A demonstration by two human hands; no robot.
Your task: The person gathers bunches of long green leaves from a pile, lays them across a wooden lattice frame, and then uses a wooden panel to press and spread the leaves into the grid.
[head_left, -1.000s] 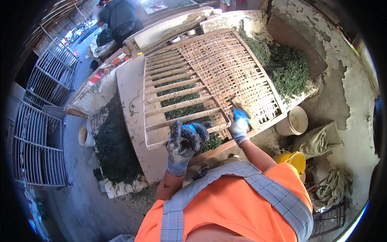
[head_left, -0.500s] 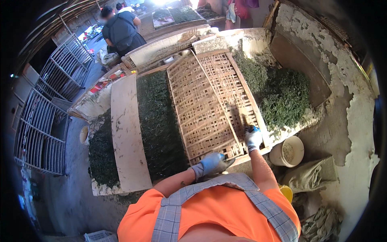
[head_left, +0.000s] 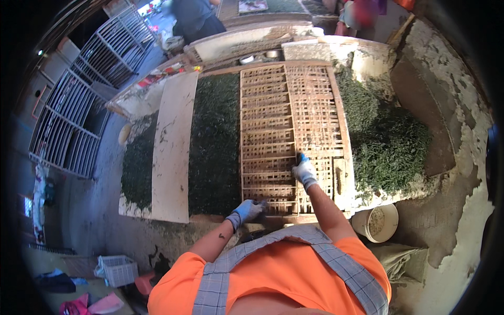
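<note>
A slatted bamboo rack (head_left: 266,137) with thin cross bars lies over part of a woven bamboo lattice panel (head_left: 316,113) in a wooden frame. My right hand (head_left: 305,172), in a white and blue glove, is closed on the rack's right side bar. At the rack's near left corner is my left hand (head_left: 247,211), in a blue-grey glove, its fingers curled at the edge and their tips hard to see. Chopped dark green leaves (head_left: 214,142) form a bed along the rack's left side.
A pale board (head_left: 175,147) runs across the leaves, with more leaves (head_left: 137,176) beyond it. A green leaf heap (head_left: 388,142) sits right of the lattice. Nearby stand a white bucket (head_left: 379,223), a sack (head_left: 396,262), metal racks (head_left: 68,128) and another person (head_left: 194,21).
The blurred, tilted rack has settled flatter, its cross bars now showing. My right hand has shifted left and farther from me, onto its side bar; my head view has turned.
</note>
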